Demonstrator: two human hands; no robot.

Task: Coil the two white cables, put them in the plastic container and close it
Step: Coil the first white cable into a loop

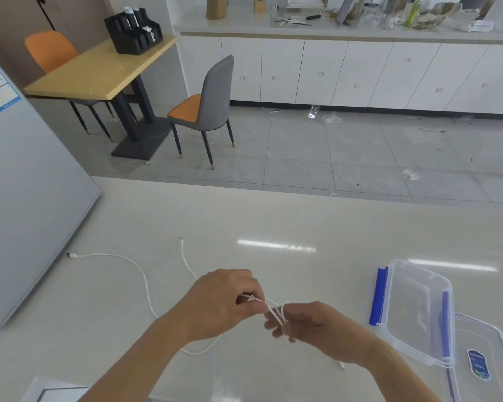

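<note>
Both hands meet low over the pale bench (273,224). The left hand (224,303) has its grip closed on a white cable (275,313), pinching a strand between thumb and fingers. The right hand (305,323) carries a few turns of that cable wound around its fingers, which are curled to keep the loops in place. How many turns there are is hard to make out, since the strands blur together and the fingers cover part of them.

Loose white cable (144,281) runs left across the bench to a dark-tipped plug near a grey cabinet (26,198). Another strand (186,262) leads up from behind the left hand to a small plug. The hands and forearms hide where these strands join, so I cannot tell which belongs to which cable. A short end shows just below the right wrist.

The clear plastic container (415,311) with blue clips sits open at the right, well apart from the hands. Its lid (482,358) lies beside it, cut off by the frame edge.
</note>
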